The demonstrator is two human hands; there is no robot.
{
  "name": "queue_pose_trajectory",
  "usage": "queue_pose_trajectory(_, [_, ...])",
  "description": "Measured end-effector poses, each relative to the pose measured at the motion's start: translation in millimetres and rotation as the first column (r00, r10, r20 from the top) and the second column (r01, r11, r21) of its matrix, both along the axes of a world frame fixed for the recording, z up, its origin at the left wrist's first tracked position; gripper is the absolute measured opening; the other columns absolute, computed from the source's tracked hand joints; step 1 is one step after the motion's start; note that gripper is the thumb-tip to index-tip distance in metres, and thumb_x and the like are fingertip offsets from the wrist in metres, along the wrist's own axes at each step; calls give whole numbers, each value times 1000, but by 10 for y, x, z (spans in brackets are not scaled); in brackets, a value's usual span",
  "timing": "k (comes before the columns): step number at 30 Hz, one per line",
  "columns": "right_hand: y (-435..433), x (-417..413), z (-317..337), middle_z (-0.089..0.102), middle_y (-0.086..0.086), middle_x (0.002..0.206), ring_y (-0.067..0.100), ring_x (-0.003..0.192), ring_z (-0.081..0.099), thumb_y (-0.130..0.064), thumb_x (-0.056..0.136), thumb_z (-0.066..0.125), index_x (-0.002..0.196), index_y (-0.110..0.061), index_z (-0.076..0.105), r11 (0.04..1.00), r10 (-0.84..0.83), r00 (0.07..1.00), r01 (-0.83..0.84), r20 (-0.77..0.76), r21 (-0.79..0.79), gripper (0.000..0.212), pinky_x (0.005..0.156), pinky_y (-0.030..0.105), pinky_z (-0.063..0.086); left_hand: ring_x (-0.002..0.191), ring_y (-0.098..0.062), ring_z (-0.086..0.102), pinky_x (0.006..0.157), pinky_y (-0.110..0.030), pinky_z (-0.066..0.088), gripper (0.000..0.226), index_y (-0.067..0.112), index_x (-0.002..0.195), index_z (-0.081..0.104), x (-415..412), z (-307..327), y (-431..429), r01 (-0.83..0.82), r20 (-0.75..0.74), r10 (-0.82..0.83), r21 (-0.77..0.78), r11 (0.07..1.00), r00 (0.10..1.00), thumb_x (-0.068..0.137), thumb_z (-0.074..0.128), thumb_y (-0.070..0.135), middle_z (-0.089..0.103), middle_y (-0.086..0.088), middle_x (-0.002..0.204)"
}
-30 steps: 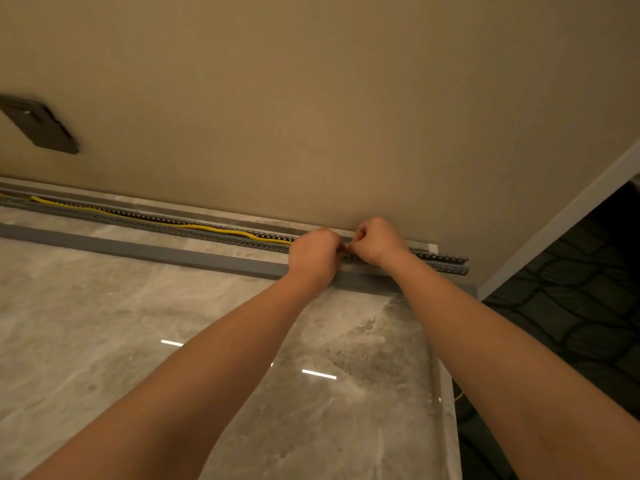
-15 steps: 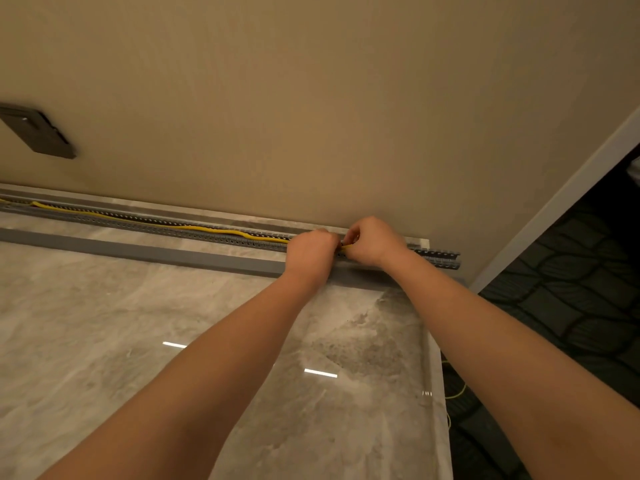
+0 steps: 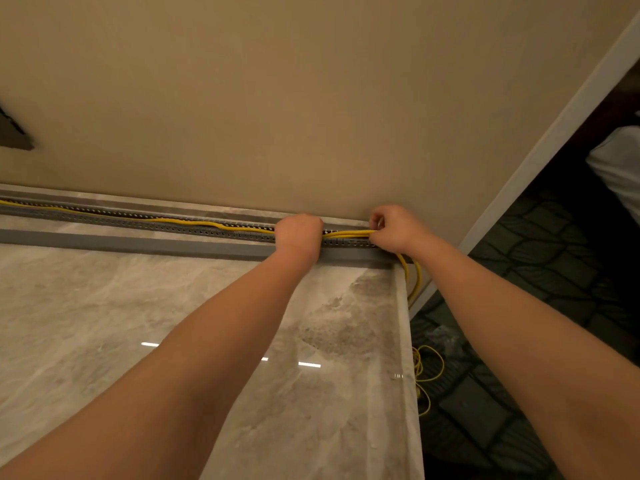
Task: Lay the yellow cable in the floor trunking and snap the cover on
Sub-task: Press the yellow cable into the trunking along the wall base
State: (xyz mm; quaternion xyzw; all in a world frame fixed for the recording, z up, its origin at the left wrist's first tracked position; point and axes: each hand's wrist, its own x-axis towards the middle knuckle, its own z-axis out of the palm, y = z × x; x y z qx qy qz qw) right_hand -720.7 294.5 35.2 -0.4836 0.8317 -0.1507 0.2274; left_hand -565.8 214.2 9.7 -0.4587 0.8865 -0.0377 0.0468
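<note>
Now yellow cable [image 3: 349, 233] stretched between both hands' fingers [image 3: 375, 226], over trunking [image 3: 138, 221].

I can read no text, label, brand, number or sign anywhere in my view; nothing here carries legible lettering.

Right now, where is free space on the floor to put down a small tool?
The marble floor in front of the grey cover is bare, left of the forearms. It is crowded at the trunking end, where the left hand and right hand hold the yellow cable, and where loose cable lies on the dark carpet.
</note>
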Motion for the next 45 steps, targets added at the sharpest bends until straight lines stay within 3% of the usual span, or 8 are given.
queue_pose_trajectory(7, [91, -88, -49, 57, 6, 82, 14, 64, 51, -14, 94, 58, 100, -13, 67, 996, -29, 960, 53, 279, -77, 10, 55, 26, 46, 93, -28, 66, 65, -32, 40, 26, 14, 105, 68, -48, 8, 65, -30, 25, 30, -11, 1000, 999, 87, 57, -1, 68, -6, 101])
queue_pose_trajectory(11, [19, -61, -124, 64, 3, 84, 20, 83, 59, -15, 86, 68, 77, -19, 68, 981, -71, 990, 91, 123, -168, 10, 80, 36, 51, 93, -27, 66, 64, -31, 39, 26, 15, 103, 68, -52, 38, 77, -22, 35, 23, -30, 999, 999, 86, 58, -2, 68, -6, 101])
queue_pose_trajectory(17, [-75, -73, -137, 69, 4, 81, 24, 84, 66, -14, 82, 70, 61, -24, 61, 990, -89, 996, 91, 19, -108, 25, 75, 35, 54, 88, -30, 66, 60, -30, 40, 20, 18, 99, 71, -203, 105, 177, 130, -73, -134, -50, 990, 988, 85, 59, 9, 64, -5, 101])
queue_pose_trajectory(23, [-72, -77, -166, 70, 10, 91, 28, 87, 65, -16, 80, 74, 74, -20, 60, 988, -95, 995, 96, 10, -120, 16, 75, 37, 53, 98, -31, 63, 67, -34, 45, 23, 20, 110, 69, -421, -28, 355, 189, -193, -184, 4, 982, 964, 93, 53, 23, 65, -8, 106])
queue_pose_trajectory(28, [-73, -79, -116, 59, 12, 96, 28, 84, 54, -11, 80, 64, 88, -15, 49, 998, -3, 999, 0, -48, -58, 17, 66, 32, 41, 93, -32, 66, 62, -33, 40, 20, 15, 99, 70, -477, -10, 355, 162, -112, -163, -20, 987, 980, 92, 53, 9, 67, -8, 102])
queue_pose_trajectory(33, [120, -130, -45, 63, 11, 108, 31, 101, 63, -16, 76, 69, 101, -15, 58, 993, 104, 906, -70, -411, 96, 27, 68, 32, 41, 93, -32, 66, 63, -32, 40, 23, 14, 99, 70, -536, 38, 396, 145, -74, -145, -4, 989, 987, 86, 56, 1, 69, -9, 100])
queue_pose_trajectory(38, [341, -310, -69, 65, 9, 103, 29, 95, 65, -9, 81, 65, 102, -12, 65, 987, 89, 832, -1, -547, 159, 20, 63, 31, 42, 90, -31, 66, 63, -33, 41, 22, 14, 98, 69, -557, 39, 432, 117, -72, -117, 5, 993, 991, 87, 55, -1, 69, -9, 98])
queue_pose_trajectory(45, [502, -517, -98, 62, 5, 92, 26, 88, 61, -8, 74, 67, 85, -18, 57, 998, -24, 968, 10, -249, -57, 18, 63, 32, 44, 86, -29, 65, 62, -33, 40, 24, 12, 98, 68, -621, 94, 491, 126, -15, -126, -9, 992, 992, 86, 56, -4, 69, -8, 97])
